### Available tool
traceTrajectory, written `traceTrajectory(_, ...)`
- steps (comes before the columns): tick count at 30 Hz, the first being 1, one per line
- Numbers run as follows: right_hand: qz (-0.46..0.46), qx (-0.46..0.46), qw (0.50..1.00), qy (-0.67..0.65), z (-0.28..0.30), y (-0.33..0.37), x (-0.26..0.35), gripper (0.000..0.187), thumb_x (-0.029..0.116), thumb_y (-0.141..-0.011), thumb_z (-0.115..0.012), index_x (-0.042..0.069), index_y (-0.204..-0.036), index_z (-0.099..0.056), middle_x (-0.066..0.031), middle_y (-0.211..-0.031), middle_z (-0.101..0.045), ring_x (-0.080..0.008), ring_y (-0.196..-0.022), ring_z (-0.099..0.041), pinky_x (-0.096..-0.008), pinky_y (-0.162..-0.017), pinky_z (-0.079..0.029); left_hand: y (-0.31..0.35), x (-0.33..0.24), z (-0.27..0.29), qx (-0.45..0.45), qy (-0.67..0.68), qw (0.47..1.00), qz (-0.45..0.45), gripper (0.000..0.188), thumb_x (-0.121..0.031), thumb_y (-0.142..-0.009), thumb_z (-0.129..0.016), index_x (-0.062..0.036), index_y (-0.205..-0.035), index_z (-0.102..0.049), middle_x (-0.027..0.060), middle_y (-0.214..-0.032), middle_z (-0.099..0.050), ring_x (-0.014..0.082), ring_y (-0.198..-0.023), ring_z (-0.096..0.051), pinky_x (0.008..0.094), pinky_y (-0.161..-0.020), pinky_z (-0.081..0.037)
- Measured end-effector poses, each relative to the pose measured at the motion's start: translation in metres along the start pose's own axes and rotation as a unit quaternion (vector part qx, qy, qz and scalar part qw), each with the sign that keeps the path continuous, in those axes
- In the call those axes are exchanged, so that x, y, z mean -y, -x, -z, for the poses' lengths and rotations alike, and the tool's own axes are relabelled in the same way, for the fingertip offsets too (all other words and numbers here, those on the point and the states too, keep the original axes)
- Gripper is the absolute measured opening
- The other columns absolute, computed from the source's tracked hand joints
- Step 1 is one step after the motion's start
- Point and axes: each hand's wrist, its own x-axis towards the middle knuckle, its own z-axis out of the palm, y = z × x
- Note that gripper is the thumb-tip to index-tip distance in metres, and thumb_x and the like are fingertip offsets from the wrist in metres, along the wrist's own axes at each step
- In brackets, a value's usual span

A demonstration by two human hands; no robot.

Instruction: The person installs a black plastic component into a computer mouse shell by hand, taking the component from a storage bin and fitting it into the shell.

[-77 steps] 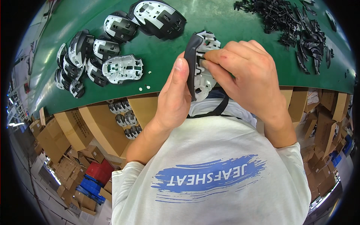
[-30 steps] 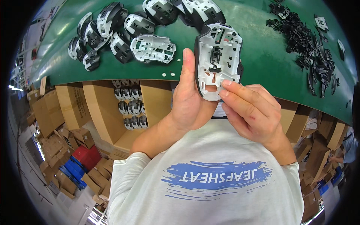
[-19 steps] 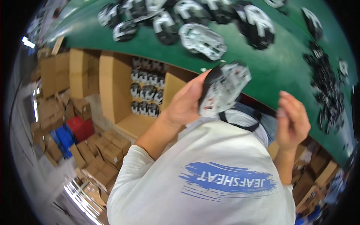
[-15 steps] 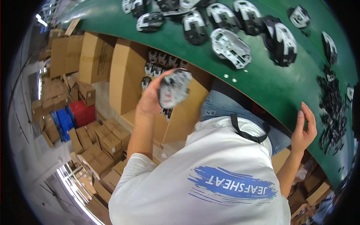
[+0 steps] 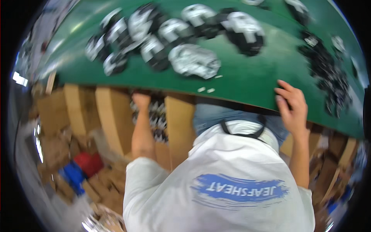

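My left hand (image 5: pixel 141 99) reaches down into an open cardboard box (image 5: pixel 179 120) below the table edge. Its fingers are hidden, so what it holds, if anything, does not show. Rows of small black-and-white parts (image 5: pixel 158 120) lie in that box beside my wrist. Over the table's front edge, my right hand (image 5: pixel 294 107) is open with fingers apart and nothing in it. On the green table (image 5: pixel 247 83) in front lie several black-and-white computer mouse shells (image 5: pixel 245 33), blurred by motion. A pale shell (image 5: pixel 195 61) lies closest, with small white pieces (image 5: pixel 206 89) near it.
A heap of small black parts (image 5: pixel 328 77) spreads on the table at the right. More cardboard boxes (image 5: pixel 81 110) stand below the table at the left. Red (image 5: pixel 88 167) and blue (image 5: pixel 72 178) bins sit on the floor beyond them. The table's front edge runs just before my body.
My left hand has gone from above the box, where it held a grey shell, down into the box. My right hand stays open at the table edge. The whole view has turned.
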Motion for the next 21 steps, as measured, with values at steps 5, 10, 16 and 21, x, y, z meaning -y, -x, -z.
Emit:
traceTrajectory(5,-0.035,-0.033,0.999,-0.018,-0.007,0.003,-0.015,0.017,0.004,-0.091,-0.075,0.005,-0.108,-0.076,-0.012,-0.12,-0.077,-0.0302,-0.095,-0.071,-0.0396,-0.085,-0.056,0.0,-0.025,0.014,0.068,-0.122,0.99,0.037,0.045,-0.044,-0.099,-0.058,-0.0057,-0.117,-0.074,0.0172,-0.118,-0.076,0.0378,-0.105,-0.073,0.0476,-0.087,-0.058)
traceTrajectory(10,-0.125,-0.161,0.978,0.041,0.018,-0.017,-0.034,0.019,0.011,-0.092,-0.078,0.008,-0.111,-0.077,-0.0074,-0.093,-0.077,-0.0245,-0.07,-0.07,-0.0361,-0.065,-0.057,0.003,0.034,0.092,-0.292,0.478,0.793,0.241,0.039,-0.012,-0.104,-0.065,0.0096,-0.136,-0.06,0.0186,-0.137,-0.067,0.0276,-0.121,-0.064,0.0395,-0.107,-0.049)
traceTrajectory(16,-0.172,-0.161,0.97,0.053,0.021,-0.058,-0.059,0.034,0.022,-0.095,-0.078,0.009,-0.126,-0.072,-0.0034,-0.088,-0.073,-0.0222,-0.065,-0.068,-0.0363,-0.061,-0.056,0.001,-0.069,0.289,-0.461,0.558,0.68,0.121,0.038,-0.007,-0.105,-0.063,0.0039,-0.141,-0.056,0.0152,-0.138,-0.063,0.0236,-0.125,-0.06,0.0376,-0.109,-0.048)
traceTrajectory(21,-0.152,-0.178,0.968,0.094,0.006,-0.068,-0.078,0.03,0.024,-0.094,-0.08,0.01,-0.12,-0.074,-0.0059,-0.09,-0.068,-0.0246,-0.071,-0.07,-0.0388,-0.063,-0.057,-0.028,-0.227,0.409,-0.289,0.608,0.724,-0.152,0.038,-0.01,-0.108,-0.059,0.0021,-0.144,-0.056,0.015,-0.139,-0.064,0.0226,-0.128,-0.06,0.0368,-0.114,-0.045)
